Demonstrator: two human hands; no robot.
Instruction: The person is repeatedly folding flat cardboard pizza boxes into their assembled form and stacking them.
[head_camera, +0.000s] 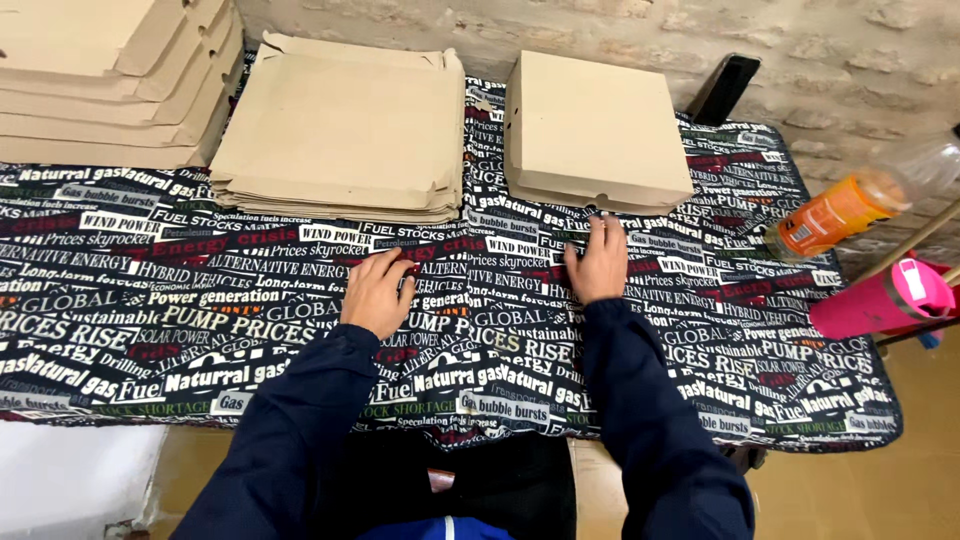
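My left hand (377, 292) rests palm down on the black printed tablecloth (150, 300), fingers loosely curled, holding nothing. It lies just below a stack of flat unfolded cardboard box blanks (345, 130). My right hand (600, 262) lies flat on the cloth with fingers together, its fingertips close to the front edge of a folded, closed cardboard box (592, 128). Both arms wear dark blue sleeves.
A pile of assembled cardboard boxes (110, 70) stands at the back left. A black phone-like slab (722, 88) leans at the back wall. At the right edge lie an orange bottle (838, 212) and a pink bottle (880, 298). A brick wall runs behind the table.
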